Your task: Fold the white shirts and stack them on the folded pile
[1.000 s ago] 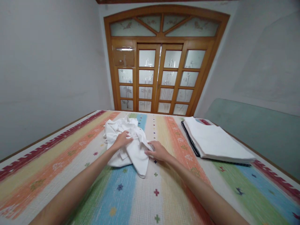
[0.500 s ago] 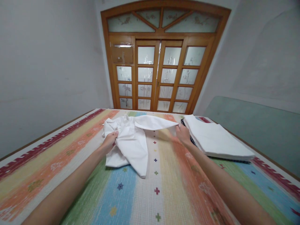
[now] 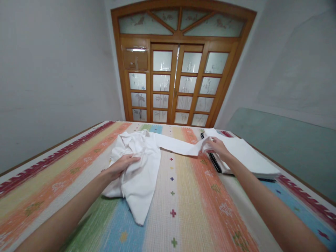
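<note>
A crumpled white shirt [image 3: 145,168] lies on the striped cloth, one sleeve [image 3: 181,146] stretched out to the right. My right hand [image 3: 218,147] pinches the cuff end of that sleeve, just over the near left corner of a folded white stack. My left hand [image 3: 123,164] is closed on the shirt's body at its left side, fingers partly over the fabric. The shirt's collar area points away from me, and a pointed lower corner hangs toward me. The other sleeve cannot be made out among the folds.
A stack of folded white cloth [image 3: 249,154] with a dark layer beneath sits on the right. The striped, patterned cloth [image 3: 183,203] covers the table. A pale green headboard-like panel [image 3: 283,140] stands at the right, and wooden glazed doors [image 3: 181,80] close the far end.
My right hand has moved right, drawing the sleeve out straighter toward the stack. My left hand has shifted slightly right on the shirt, whose lower corner now reaches nearer to me.
</note>
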### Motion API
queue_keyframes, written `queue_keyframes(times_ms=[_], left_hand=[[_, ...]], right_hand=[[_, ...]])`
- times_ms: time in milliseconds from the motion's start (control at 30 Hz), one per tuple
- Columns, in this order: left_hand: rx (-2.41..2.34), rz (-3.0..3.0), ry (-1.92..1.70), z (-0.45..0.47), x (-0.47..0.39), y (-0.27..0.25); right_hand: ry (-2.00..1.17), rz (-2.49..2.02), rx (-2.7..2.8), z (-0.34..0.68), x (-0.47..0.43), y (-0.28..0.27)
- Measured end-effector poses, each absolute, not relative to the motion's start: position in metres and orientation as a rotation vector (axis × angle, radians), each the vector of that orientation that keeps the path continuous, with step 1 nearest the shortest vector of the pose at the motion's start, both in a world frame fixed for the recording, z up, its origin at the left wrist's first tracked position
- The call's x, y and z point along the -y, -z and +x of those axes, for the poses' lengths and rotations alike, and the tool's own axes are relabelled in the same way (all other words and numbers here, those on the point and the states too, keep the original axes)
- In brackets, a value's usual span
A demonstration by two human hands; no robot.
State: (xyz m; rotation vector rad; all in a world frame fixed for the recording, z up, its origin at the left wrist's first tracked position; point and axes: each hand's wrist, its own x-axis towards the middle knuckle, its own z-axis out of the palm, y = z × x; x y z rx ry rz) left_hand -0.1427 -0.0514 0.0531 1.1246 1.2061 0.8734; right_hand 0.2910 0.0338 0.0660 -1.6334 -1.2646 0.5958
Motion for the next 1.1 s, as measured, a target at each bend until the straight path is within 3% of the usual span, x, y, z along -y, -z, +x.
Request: queue_keyframes(times_ms=[200, 367, 500, 700, 867, 1100], left_hand=[[-1.186, 1.346, -0.769, -0.113, 0.064, -0.047], [-1.362, 1.682, -0.775, -0.118, 0.053, -0.034], [-1.423, 1.959, -0.789, -0.139, 0.042, -0.028], [-1.301, 2.233, -0.499, -0.167, 0.041, -0.026], [-1.339, 2.239, -0.445, -0.166, 0.043, -0.026], [-1.435, 1.971, -0.677, -0.153, 0.041, -0.028]], right_hand=[[0.132, -1.717, 2.070, 0.256, -0.030, -0.046], [0.144, -1.878, 2.403, 0.229, -0.022, -0.028], [0.112, -2.021, 2.428, 0.223, -0.020, -0.017], [0.228, -2.034, 2.358, 0.228, -0.020, -0.030], [0.447, -2.008, 1.978, 0.251, -0.028, -0.080], [0.676, -1.893, 1.635, 0.315, -0.023, -0.154]])
